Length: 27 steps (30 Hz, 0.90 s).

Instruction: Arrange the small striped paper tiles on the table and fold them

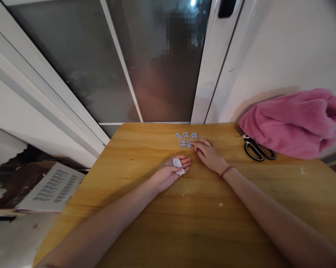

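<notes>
My left hand is turned palm up above the wooden table, its thumb pressing a small stack of white paper slips against the fingers. Ahead of it, several small cards with dark blue markings lie in two short rows near the table's far edge. My right hand rests palm down beside them, fingers apart. One of its fingertips touches the nearest right card, which lies tilted. What the cards show is too small to read.
Black-handled scissors lie at the right, partly under a pink fluffy cloth. The wooden table meets a glass-panelled door. A printed cardboard box stands left of the table. Tiny white scraps dot the tabletop.
</notes>
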{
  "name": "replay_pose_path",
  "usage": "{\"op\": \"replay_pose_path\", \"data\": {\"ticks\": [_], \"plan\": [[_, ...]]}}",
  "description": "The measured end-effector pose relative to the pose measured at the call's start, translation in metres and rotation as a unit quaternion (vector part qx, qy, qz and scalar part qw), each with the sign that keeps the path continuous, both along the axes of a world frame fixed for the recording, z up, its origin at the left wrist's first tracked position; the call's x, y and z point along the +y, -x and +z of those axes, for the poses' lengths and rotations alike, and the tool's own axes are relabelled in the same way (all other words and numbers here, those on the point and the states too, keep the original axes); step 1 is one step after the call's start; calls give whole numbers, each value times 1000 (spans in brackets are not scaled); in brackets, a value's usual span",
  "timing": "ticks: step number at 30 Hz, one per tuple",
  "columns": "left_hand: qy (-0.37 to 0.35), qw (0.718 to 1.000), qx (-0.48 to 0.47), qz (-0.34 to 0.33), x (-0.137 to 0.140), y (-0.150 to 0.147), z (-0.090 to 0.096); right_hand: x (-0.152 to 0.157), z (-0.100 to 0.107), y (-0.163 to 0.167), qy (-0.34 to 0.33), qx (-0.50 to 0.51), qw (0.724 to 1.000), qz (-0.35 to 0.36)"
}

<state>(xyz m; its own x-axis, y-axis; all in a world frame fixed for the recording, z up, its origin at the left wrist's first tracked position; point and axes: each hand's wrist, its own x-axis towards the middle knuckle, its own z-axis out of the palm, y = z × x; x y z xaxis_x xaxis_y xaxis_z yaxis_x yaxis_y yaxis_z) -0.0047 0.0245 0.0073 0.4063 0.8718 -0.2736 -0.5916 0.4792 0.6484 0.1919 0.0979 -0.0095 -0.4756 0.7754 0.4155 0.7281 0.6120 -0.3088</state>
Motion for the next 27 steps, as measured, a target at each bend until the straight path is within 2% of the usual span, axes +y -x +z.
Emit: {"op": "replay_pose_path", "data": {"ticks": [4, 9, 13, 15, 19, 21, 27], "plan": [[-14, 1000, 13, -12, -3, 0, 4, -2, -1, -1, 12, -8, 1000, 0], [-72, 997, 39, -14, -7, -1, 4, -11, 7, -2, -12, 113, 993, 24], [-82, 992, 93, 3, -10, -4, 5, -23, 14, -3, 6, 185, 983, 20], [-70, 990, 121, 20, -11, -6, 5, -30, 16, 0, 40, 220, 974, 34], [-68, 983, 165, 44, -12, -7, 5, -45, 18, 14, 178, 237, 949, 110], [-72, 981, 176, 36, -12, -7, 6, -49, 18, 21, 229, 254, 931, 125], [-52, 976, 211, 24, -12, -7, 13, -46, 15, 28, 258, 312, 911, 83]]}}
